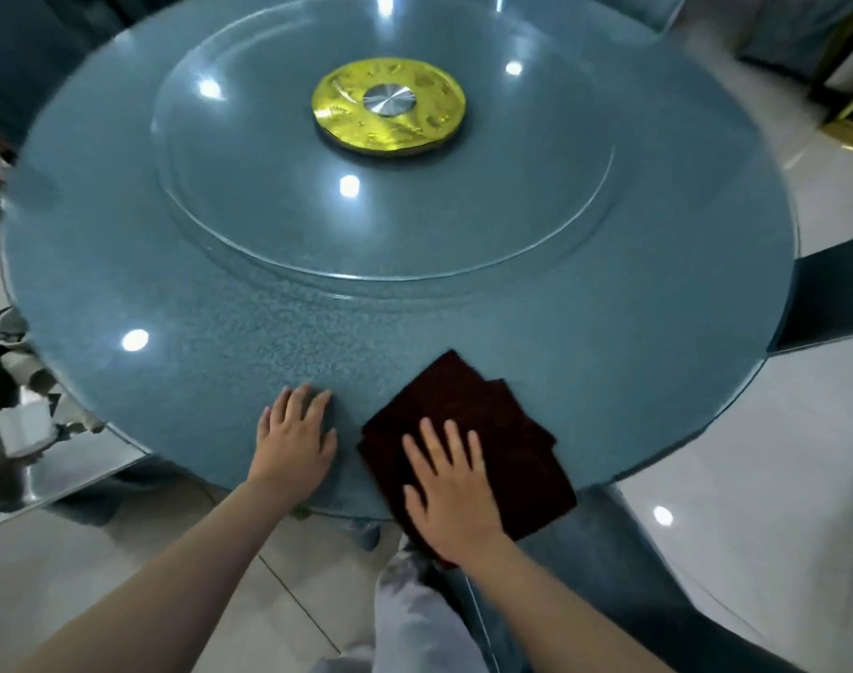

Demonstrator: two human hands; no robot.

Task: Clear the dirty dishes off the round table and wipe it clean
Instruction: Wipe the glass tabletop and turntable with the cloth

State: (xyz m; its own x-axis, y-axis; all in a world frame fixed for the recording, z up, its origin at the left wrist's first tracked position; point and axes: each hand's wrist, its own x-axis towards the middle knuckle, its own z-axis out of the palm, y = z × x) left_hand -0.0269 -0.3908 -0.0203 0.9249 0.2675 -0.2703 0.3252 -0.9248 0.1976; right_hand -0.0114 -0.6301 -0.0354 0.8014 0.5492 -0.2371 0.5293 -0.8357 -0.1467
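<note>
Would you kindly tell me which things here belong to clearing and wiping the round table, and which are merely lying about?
Part of the job:
- round table
- dark red cloth, flat under the right hand
- left hand, flat on the table
- tray of dirty dishes beside the table
- glass turntable

Just lying about:
- gold hub
- dark chair

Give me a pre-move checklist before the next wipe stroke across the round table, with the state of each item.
1. Dishes off the round table: ok, none visible on it.
2. Cloth flat on the glass: ok, though its near edge overhangs the rim.
3. Right hand pressing on the cloth: ok, fingers spread flat.
4. Left hand clear of the cloth: ok, resting flat beside it.
5. Glass turntable clear: ok.
6. Surface already clean: cannot tell, reflections hide smears.
</note>
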